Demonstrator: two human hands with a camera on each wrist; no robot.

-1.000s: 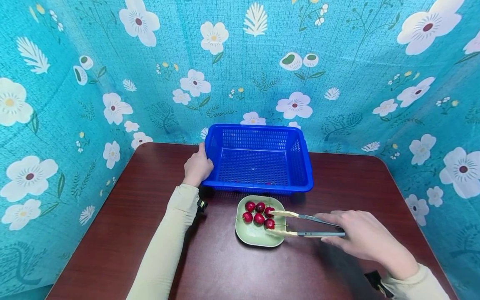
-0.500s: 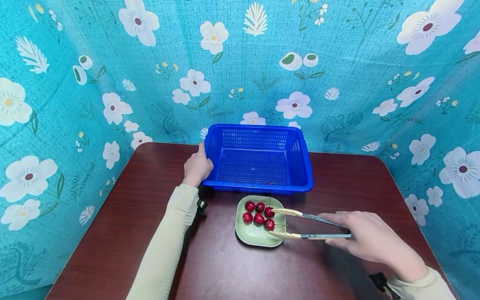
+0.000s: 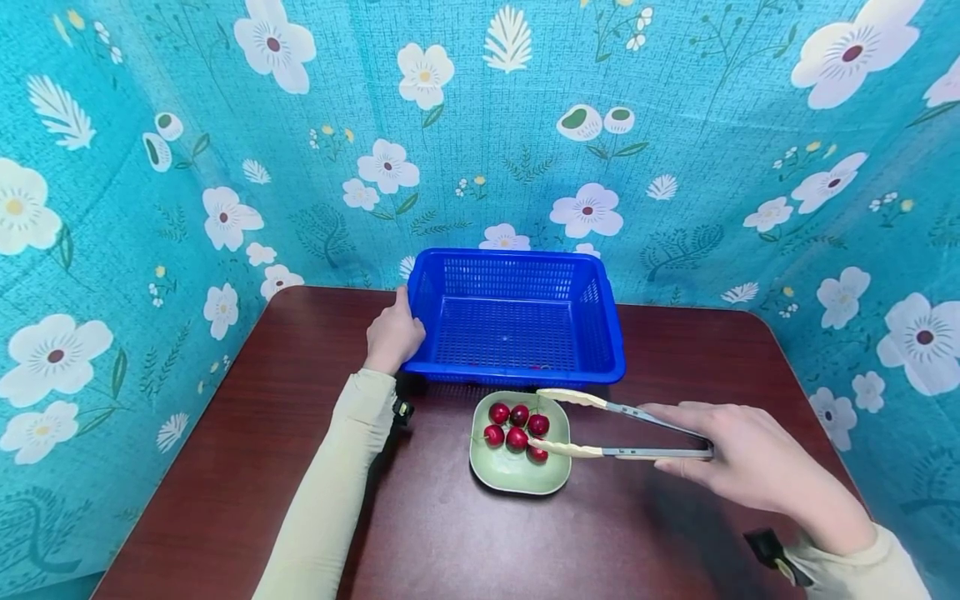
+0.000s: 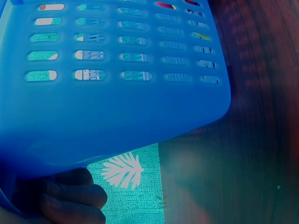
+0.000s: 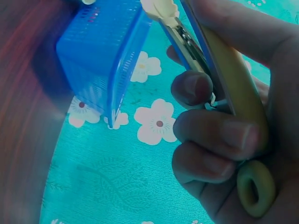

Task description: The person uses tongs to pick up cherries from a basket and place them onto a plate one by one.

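My left hand [image 3: 395, 333] grips the left rim of a blue plastic basket [image 3: 513, 375]; in the left wrist view its curled fingers [image 4: 74, 200] show below the basket's wall. My right hand [image 3: 750, 458] holds a pair of tongs [image 3: 652, 453] with cream-coloured tips. In the right wrist view, fingers wrap round the handle, which ends in a ring. The tongs' arms are spread over the right side of a pale green plate [image 3: 517, 481]. Several red cherries [image 3: 516, 438] with stems lie on it. The lower tip partly covers the lower-right cherry; nothing is pinched between the tips.
The basket stands at the back of a dark brown table [image 3: 465, 542], just behind the plate. Small red bits show through its slots near the front. A turquoise floral cloth [image 3: 480, 125] hangs behind and along both sides.
The tongs have moved off the right-hand cherries, swinging toward the basket and slightly right, their tips spread wider. The left hand, basket and plate look unmoved.
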